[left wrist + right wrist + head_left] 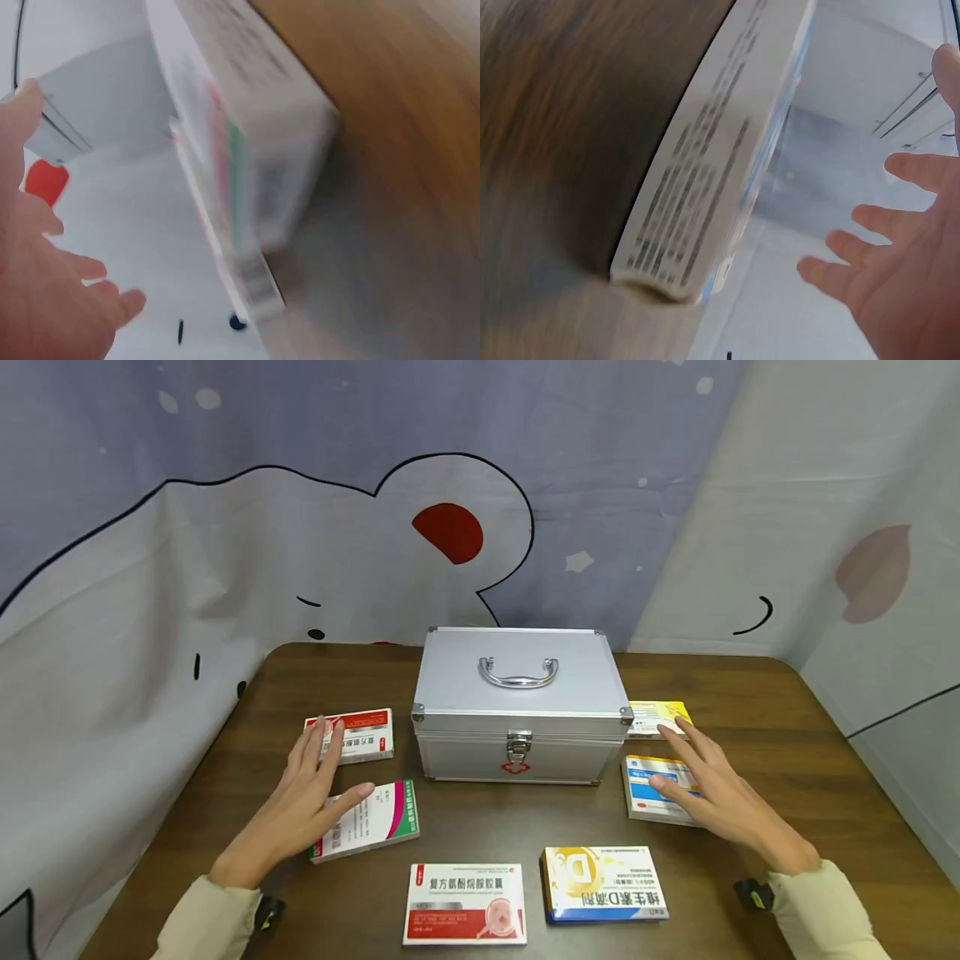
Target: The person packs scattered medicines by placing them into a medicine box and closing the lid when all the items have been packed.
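- At the frame's centre, the silver case [517, 714] stood with its lid down.
- Left of centre, the left hand [303, 802] hovered over the magenta-and-green medicine box [378, 814], fingers straight, thumb apart, holding nothing!
- Right of centre, the right hand [720, 789] hung spread above the blue-and-white medicine box [648, 789], no grip there either.
- Lower centre, the capsule box [465, 904] and vitamin D drops box [605, 883] lay untouched.
- Seemingly a poised stage; lifting any box called for lowered, pinching fingers.
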Tool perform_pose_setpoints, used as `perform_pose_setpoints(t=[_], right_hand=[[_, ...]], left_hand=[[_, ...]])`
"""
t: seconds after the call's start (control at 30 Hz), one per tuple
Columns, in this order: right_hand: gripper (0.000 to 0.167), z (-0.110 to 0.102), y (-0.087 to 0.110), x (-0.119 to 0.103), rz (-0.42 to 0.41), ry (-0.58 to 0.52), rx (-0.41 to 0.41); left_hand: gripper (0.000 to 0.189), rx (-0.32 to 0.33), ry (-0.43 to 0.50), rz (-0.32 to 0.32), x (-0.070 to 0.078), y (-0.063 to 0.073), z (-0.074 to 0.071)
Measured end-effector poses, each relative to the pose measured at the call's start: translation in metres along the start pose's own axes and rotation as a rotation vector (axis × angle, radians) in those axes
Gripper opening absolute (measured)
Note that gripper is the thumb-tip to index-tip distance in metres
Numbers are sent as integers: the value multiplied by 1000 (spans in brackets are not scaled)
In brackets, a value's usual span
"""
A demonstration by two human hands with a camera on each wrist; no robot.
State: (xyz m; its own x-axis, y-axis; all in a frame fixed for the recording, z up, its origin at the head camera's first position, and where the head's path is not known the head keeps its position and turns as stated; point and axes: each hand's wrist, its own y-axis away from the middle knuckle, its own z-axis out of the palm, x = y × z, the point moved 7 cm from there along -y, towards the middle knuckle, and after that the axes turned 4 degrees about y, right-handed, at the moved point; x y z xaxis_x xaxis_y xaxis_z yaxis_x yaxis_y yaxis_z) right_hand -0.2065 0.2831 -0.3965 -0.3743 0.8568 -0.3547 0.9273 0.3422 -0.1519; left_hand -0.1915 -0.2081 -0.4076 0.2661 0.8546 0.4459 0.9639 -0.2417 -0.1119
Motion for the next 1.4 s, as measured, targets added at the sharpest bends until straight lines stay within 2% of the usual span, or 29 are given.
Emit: perform_pose_setpoints(t=[0.17,0.23,0.43,0.6,0.73,0.9,1.0,1.23,1.4], right_hand=[[72,-4,-3,-11,-16,-162,67],[73,-8,-5,-16,-30,-196,105],[79,-16,-13,-29,-17,-288,175],[83,-20,-23,-42,-34,-381,201],[83,-26,-29,-59,-64,-427,204],[83,-38,-35,-82,-124,-453,231],[84,-39,-39,-89,-132,-453,239],[82,-37,-45,-95,-94,-446,225],[75,-35,-49,-98,-93,-440,240]], left_hand=[[101,2,251,-38,21,-10,-3],[103,4,338,-51,30,-16,-2],[105,71,496,-31,55,-40,5],[108,96,609,-12,64,-58,19],[110,111,658,-45,65,-64,27],[107,125,693,-38,69,-67,32],[102,138,718,-31,71,-68,32],[71,184,759,-36,96,-58,8],[68,180,751,-50,98,-57,6]])
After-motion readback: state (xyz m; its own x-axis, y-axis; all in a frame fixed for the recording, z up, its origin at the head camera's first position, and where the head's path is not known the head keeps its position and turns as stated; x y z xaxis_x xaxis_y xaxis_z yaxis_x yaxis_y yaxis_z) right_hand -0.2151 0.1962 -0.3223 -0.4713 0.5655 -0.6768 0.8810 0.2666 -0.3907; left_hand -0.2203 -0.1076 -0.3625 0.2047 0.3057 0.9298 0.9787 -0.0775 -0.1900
